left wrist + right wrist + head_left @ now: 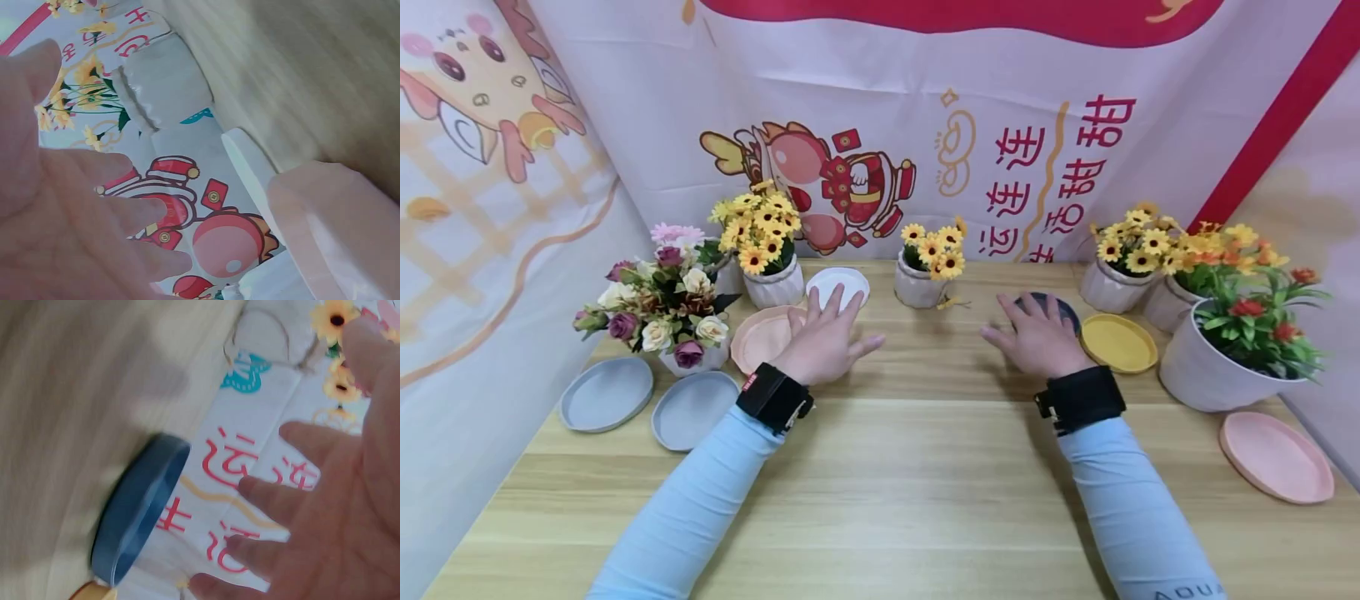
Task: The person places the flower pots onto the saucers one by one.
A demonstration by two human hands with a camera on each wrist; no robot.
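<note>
My left hand (822, 340) reaches forward with its fingers spread and holds nothing. It hovers over the right side of a light pink saucer (758, 340) and just in front of a white saucer (848, 283). My right hand (1043, 340), also spread and holding nothing, covers part of a dark blue saucer (1066, 310). In the right wrist view that dark saucer (140, 509) lies apart from the fingers. Between the hands, farther back, stands a small pot of yellow flowers (919, 283); the left wrist view has this pot (167, 78) beyond the fingers.
Pots of mixed roses (673, 308) and yellow flowers (772, 285) stand at left, behind two grey-blue saucers (606, 396). At right are a yellow saucer (1118, 343), more yellow flowers (1116, 279), a large white pot (1217, 367) and a pink saucer (1277, 458). A printed cloth hangs behind.
</note>
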